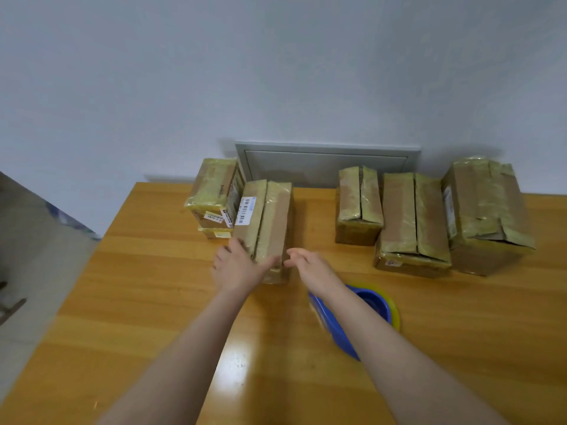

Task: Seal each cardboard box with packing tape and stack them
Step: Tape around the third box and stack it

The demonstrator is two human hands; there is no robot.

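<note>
Box in play point(270, 216), taped cardboard w/ a barcode label, lies lengthwise toward the table's far side. L hand point(236, 265) grips its near-left corner, thumb over the top, fingers down the side. R hand point(310, 265) is at its near-right corner, fingers straight & close together; touching or not, can't tell. 6 boxes total: 2-box stack point(214, 191) at 10 o'clock; at 2–3 o'clock, small box point(359, 204), longer box point(411, 222), tall box point(487, 210). 1 blue tape dispenser point(325, 311) at 5 o'clock, partly under the R forearm. Wood table point(153, 302); 1 grey wall panel point(325, 167) behind.
</note>
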